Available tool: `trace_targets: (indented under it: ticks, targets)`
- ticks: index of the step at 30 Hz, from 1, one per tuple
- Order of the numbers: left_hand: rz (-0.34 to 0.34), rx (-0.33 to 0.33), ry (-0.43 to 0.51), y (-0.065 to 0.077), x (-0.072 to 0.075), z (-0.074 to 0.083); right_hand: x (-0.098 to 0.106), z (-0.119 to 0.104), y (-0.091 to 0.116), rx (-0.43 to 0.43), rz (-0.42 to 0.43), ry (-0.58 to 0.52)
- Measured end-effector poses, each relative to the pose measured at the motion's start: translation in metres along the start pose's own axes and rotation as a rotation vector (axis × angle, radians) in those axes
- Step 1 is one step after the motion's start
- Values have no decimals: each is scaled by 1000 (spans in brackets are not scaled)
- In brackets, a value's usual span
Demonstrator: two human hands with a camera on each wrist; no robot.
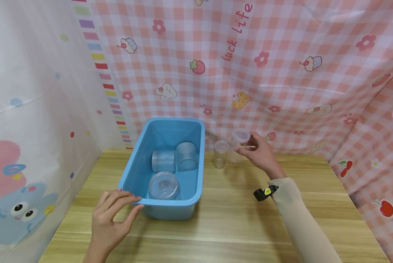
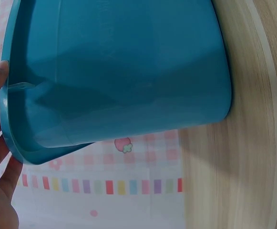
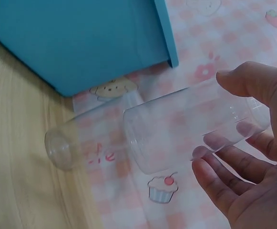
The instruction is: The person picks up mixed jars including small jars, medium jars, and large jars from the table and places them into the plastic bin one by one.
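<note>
My right hand (image 1: 260,155) holds a clear plastic jar (image 1: 238,146) between thumb and fingers, near its lidded top. In the right wrist view the jar (image 3: 176,126) is tilted, and its base sits off the wooden tabletop. Just left of it, a smaller clear jar (image 1: 220,155) stands upright on the table. With thumb and fingertips, my left hand (image 1: 112,215) pinches the near left corner of a blue plastic bin's rim (image 1: 199,182). Inside the bin lie several clear jars: one on its side (image 1: 163,160), one leaning (image 1: 187,156), and a wide one (image 1: 164,186) at the near end.
The wooden table (image 1: 242,226) reaches back to a pink checked cloth (image 1: 281,87) hanging behind it. A white printed cloth (image 1: 51,120) hangs on the left. A black strap with a small device (image 1: 265,192) is on my right wrist.
</note>
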State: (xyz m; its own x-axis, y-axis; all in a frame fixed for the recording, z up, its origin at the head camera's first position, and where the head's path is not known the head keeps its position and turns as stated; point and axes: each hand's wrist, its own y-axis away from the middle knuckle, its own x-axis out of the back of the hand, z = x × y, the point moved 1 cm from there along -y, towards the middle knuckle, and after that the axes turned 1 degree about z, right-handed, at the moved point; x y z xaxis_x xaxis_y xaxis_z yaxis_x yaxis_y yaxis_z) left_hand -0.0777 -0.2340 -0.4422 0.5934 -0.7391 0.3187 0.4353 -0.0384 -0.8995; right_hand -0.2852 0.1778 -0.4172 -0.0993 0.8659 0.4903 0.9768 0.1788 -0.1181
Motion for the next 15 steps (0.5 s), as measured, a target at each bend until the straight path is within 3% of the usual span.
trace_targets:
  ticks: [15]
  targets:
    - [0,-4,2,0,0,-1,-15,-32,0,86,-39,-35]
